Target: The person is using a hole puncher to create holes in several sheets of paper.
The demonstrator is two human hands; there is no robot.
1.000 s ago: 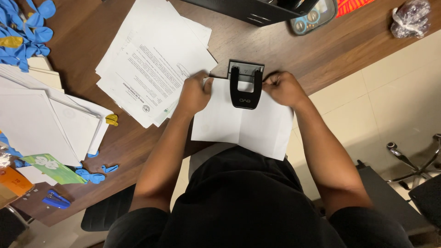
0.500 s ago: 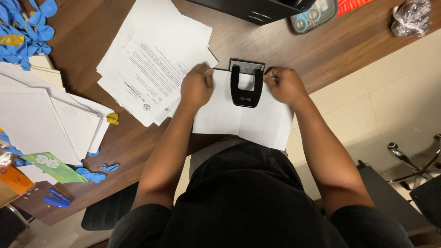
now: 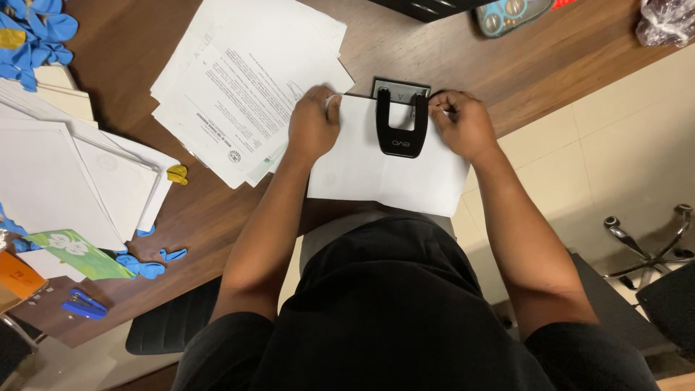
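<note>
white paper (image 3: 369,170) lay flat at the near edge of the wooden desk (image 3: 507,65), its far edge pushed under the black hole punch (image 3: 400,123), and i saw that over the last second it had been squared up a touch, with the punch sitting more centred on that edge. left hand (image 3: 313,124) was pinched shut on the sheet's far left corner and right hand (image 3: 463,123) was closed on the far right corner, both just beside the punch. by my reading the sheet was now lined up but not yet punched, since neither hand was on the lever.
</note>
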